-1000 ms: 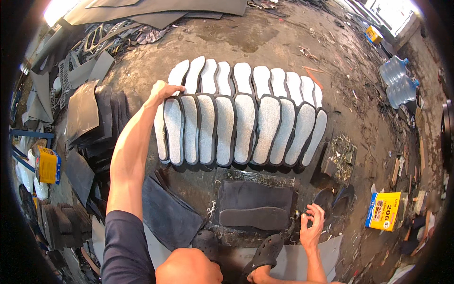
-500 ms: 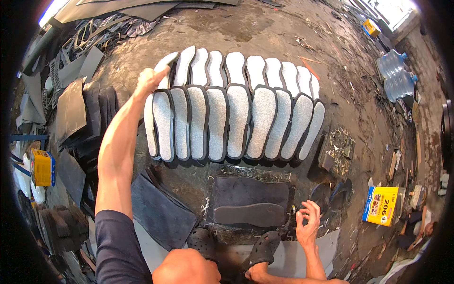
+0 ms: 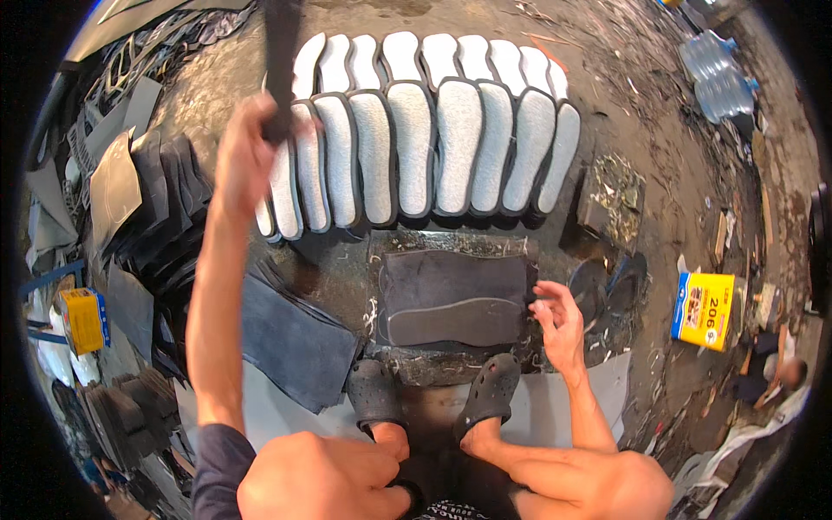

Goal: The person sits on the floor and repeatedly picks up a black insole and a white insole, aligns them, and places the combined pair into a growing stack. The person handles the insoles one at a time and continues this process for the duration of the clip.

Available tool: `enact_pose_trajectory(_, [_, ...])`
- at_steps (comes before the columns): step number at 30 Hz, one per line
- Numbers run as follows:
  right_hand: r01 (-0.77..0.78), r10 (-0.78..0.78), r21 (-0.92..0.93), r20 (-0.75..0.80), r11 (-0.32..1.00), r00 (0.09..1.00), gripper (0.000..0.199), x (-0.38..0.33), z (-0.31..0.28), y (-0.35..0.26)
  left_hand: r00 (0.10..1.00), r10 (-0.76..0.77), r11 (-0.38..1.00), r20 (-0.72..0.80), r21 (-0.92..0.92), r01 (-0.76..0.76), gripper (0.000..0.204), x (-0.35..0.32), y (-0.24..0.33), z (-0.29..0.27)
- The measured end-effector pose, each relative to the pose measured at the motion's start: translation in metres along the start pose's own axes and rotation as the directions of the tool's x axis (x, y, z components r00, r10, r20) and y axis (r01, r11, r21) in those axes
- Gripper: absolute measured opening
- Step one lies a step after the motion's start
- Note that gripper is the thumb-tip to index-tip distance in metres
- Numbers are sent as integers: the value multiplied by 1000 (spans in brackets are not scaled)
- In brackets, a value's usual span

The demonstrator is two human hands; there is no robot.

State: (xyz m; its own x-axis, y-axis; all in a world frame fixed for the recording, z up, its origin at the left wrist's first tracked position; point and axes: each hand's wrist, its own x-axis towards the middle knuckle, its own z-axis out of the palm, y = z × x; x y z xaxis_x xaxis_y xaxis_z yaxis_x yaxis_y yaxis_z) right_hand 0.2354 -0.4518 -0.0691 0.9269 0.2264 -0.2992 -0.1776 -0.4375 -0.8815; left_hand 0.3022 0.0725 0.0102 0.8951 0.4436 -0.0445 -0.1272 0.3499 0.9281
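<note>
My left hand [image 3: 245,160], blurred by motion, is raised at the left end of the insole rows. It grips an insole [image 3: 282,65], which shows as a long dark strip standing upright. Two rows of insoles [image 3: 414,147] with fuzzy white-grey tops and black edges lie overlapping on the ground. Nearer to me, a dark rubber sheet [image 3: 451,270] rests on a low block, with a cut sole-shaped piece [image 3: 452,322] on its near part. Beside the sheet's right edge hovers my right hand [image 3: 560,322], fingers bent and apart, holding nothing.
Stacked dark sheets [image 3: 299,338] lie left of the block. Beyond are more sheet offcuts [image 3: 117,186]. On the right are a debris-covered block [image 3: 614,198], dark sandals [image 3: 607,284], a yellow-labelled can [image 3: 704,310] and plastic bottles [image 3: 718,78]. My clogs [image 3: 490,390] stand before the block.
My left hand has lifted an insole from the left end of the back row. The view has tipped toward me. My right hand has moved closer to the sheet's edge.
</note>
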Motion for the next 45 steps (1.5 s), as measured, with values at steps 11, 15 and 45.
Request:
enact_pose_trajectory(11, [-243, -99, 465, 598, 851, 795, 65, -16, 31, -41, 893, -351, 929, 282, -14, 370, 69, -268, -127, 96])
enact_pose_trajectory(15, [-265, -41, 605, 443, 751, 896, 46, -47, 54, -39, 855, -348, 932, 384, 244, 270, 78, -295, -152, 83])
enact_pose_trajectory(45, [-94, 99, 33, -213, 995, 972, 41, 31, 47, 20, 871, -227, 868, -435, 315, 383, 48, -247, -184, 49])
